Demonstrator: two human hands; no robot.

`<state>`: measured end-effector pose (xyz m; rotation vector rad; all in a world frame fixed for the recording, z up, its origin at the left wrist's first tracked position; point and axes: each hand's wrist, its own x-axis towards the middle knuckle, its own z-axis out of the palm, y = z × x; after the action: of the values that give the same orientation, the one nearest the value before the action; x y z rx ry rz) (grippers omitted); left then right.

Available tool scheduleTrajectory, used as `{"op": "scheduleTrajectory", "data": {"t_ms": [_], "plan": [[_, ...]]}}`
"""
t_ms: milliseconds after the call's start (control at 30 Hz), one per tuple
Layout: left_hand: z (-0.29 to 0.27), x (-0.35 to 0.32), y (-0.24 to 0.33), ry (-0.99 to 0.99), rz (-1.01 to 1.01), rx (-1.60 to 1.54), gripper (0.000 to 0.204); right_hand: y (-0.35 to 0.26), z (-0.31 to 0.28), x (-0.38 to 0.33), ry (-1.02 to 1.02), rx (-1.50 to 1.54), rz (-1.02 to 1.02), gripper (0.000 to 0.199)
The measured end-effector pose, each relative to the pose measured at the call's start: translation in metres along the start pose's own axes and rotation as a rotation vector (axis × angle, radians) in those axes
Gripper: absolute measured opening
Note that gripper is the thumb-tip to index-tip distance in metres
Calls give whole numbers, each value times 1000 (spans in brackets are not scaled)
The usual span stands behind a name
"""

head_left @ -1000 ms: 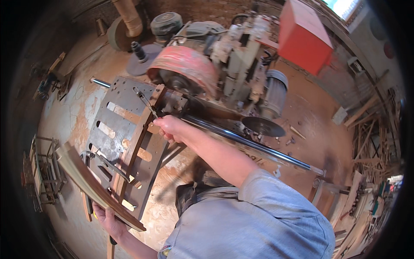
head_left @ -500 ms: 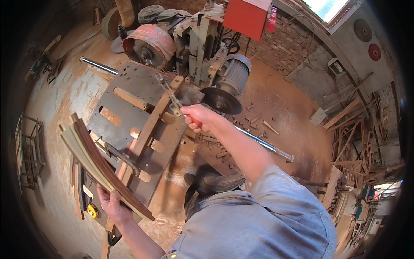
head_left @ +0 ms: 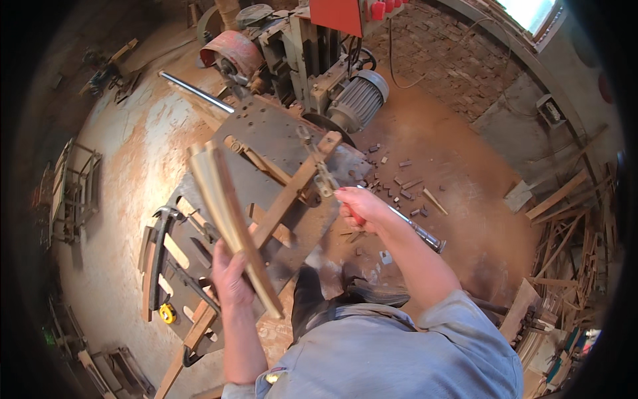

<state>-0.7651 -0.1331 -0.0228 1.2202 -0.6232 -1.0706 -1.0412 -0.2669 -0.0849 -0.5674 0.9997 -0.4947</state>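
Observation:
My left hand point(head_left: 231, 276) is wrapped round a bundle of long, slightly curved wooden strips point(head_left: 229, 213), held tilted above the metal sliding table point(head_left: 266, 123). Motion blurs the strips, so I cannot tell how many there are. My right hand point(head_left: 362, 205) is closed on the red handle point(head_left: 357, 217) of a toggle clamp point(head_left: 324, 178). This clamp is mounted by the far end of a wooden bar point(head_left: 296, 189) that lies across the table. Just beyond that end, a circular saw blade point(head_left: 321, 122) is partly hidden by the table and bar.
A grey electric motor point(head_left: 359, 100) stands behind the blade, below a red box point(head_left: 335, 14). A metal rail point(head_left: 428, 239) sticks out at right, with wood offcuts point(head_left: 405, 193) on the floor. A black clamp point(head_left: 158, 259) and yellow tape measure point(head_left: 167, 313) are at left.
The sliding table, with its bar and toggle clamp, has moved right along the rails past the saw blade. Both hands moved right with it, still holding the strips and handle. The view shifted too.

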Motion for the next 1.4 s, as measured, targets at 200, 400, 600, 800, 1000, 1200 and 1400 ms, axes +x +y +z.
{"op": "scheduleTrajectory", "data": {"t_ms": [200,400,600,800,1000,1200,1400], "plan": [[56,-18,-23,-190,-168,-130,48,31,-50,-67,106,-96,-59,18],[85,-32,-31,-364,-284,-57,49,43,-11,-174,935,-1062,-782,38],[143,-78,-55,-585,-213,78,47,117,70,-216,597,-489,-642,63],[185,-170,-36,-936,-251,-92,57,188,60,-261,956,-232,-1065,54],[217,-192,-71,-1011,138,416,57,303,-35,-424,1387,263,-646,37],[250,-257,-100,-1118,435,646,33,536,-106,-581,2372,230,149,28],[287,-324,-102,-1092,191,722,40,690,-115,-651,2434,417,783,28]]}}
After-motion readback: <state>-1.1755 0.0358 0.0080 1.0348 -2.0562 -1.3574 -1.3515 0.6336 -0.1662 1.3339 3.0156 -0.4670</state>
